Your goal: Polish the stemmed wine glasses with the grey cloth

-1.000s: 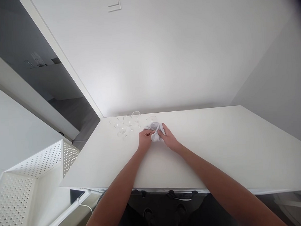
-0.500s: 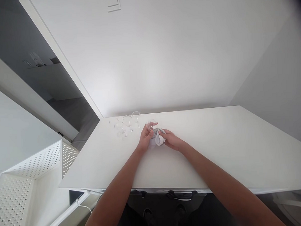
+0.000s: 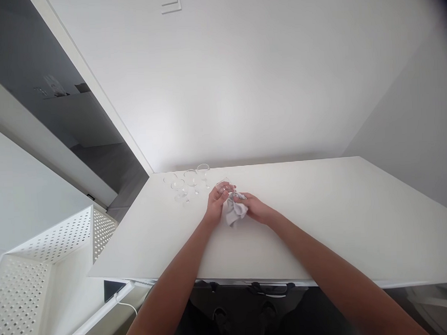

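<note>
In the head view my left hand (image 3: 215,203) is closed around a clear stemmed glass (image 3: 225,185), its bowl showing above the fingers. A crumpled light grey cloth (image 3: 235,210) is pinched in my right hand (image 3: 254,206), pressed close against the glass. Part of the cloth hangs down below the fingers. The lower part of the glass is hidden by the left hand and the cloth. To the left of my hands, several clear stemmed glasses (image 3: 190,178) stand upright in a group on the white table (image 3: 320,218).
A white wall (image 3: 242,88) rises behind the table's far edge. At the lower left are a white perforated basket (image 3: 21,296) and a white cable (image 3: 127,306). A dark doorway (image 3: 98,137) opens at the left.
The cloth has shifted between my hands and now hangs lower toward me. My left hand still holds the glass in about the same place.
</note>
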Available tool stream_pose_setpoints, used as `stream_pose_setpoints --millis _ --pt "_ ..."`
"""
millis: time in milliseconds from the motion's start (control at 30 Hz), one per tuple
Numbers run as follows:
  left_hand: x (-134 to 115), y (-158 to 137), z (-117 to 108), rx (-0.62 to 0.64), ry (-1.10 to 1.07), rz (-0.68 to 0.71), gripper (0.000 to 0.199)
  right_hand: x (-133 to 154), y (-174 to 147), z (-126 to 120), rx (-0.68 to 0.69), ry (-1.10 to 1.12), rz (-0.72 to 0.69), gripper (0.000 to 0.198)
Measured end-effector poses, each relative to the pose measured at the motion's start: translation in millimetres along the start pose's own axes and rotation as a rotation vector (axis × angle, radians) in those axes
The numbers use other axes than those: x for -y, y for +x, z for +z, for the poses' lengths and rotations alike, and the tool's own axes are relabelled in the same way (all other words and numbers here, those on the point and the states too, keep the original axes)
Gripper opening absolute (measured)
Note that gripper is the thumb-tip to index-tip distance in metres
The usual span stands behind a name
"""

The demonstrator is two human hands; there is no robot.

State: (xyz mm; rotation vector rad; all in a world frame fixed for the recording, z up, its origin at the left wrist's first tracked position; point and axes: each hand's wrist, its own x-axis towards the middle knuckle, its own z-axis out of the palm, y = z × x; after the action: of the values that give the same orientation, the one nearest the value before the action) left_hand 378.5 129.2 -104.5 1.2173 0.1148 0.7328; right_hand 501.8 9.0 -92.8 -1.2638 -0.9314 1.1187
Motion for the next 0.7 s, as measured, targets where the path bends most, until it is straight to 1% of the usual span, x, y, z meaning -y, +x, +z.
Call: stream_pose_setpoints --millis 67,100,133,200,267,300,333,367,400,500,533,567,600,633,700 --pt "-2.3 -0.4 0.3 0.059 -0.032 0.000 0.046 2.2 -3.5 -3.1 0.094 0.168 0.088 0.045" --pt "-3.0 -0.5 0.4 0.067 -0.041 0.005 0.046 2.7 -4.2 -3.5 0.104 0.180 0.093 0.044" --pt "-3.3 -0.5 0.3 0.055 -0.045 0.011 0.047 2.6 -4.1 -2.8 0.090 0.139 0.068 0.043" --pt "-2.5 -0.5 -0.4 -0.008 -0.022 0.021 0.046 0.7 -1.5 0.9 -0.028 -0.077 -0.035 0.040" --pt "-0.3 -0.3 -1.5 -0.069 0.030 0.030 0.044 -2.4 2.3 5.6 -0.205 -0.346 -0.134 0.036" --pt "0.8 -0.2 -2.0 -0.085 0.054 0.038 0.043 -3.7 4.0 7.1 -0.274 -0.433 -0.160 0.034" --pt "1.8 -0.1 -2.3 -0.092 0.066 0.044 0.043 -4.7 5.1 7.7 -0.302 -0.457 -0.165 0.034" --pt "2.5 -0.1 -2.4 -0.089 0.061 0.042 0.042 -5.2 5.6 7.1 -0.279 -0.413 -0.147 0.034" --pt "2.7 -0.1 -2.3 -0.078 0.042 0.033 0.043 -5.1 5.4 5.5 -0.211 -0.315 -0.108 0.036" --pt "1.5 -0.3 -1.2 -0.016 -0.029 -0.004 0.046 -3.5 2.3 -2.7 0.044 0.043 0.063 0.040" --pt "0.8 -0.4 -0.9 0.002 -0.039 -0.008 0.047 -3.2 1.3 -5.0 0.093 0.107 0.099 0.040" --pt "0.2 -0.4 -0.7 0.006 -0.040 -0.002 0.048 -3.2 0.7 -6.5 0.098 0.116 0.102 0.041" --pt "-0.2 -0.4 -0.8 -0.002 -0.031 0.006 0.048 -3.6 0.7 -7.0 0.066 0.067 0.070 0.041" --pt "-0.3 -0.3 -1.2 -0.020 -0.014 0.012 0.048 -4.3 1.2 -6.6 0.004 -0.030 0.009 0.041" --pt "0.2 0.0 -2.4 -0.064 0.023 0.019 0.047 -5.8 3.2 -3.9 -0.158 -0.293 -0.130 0.039"
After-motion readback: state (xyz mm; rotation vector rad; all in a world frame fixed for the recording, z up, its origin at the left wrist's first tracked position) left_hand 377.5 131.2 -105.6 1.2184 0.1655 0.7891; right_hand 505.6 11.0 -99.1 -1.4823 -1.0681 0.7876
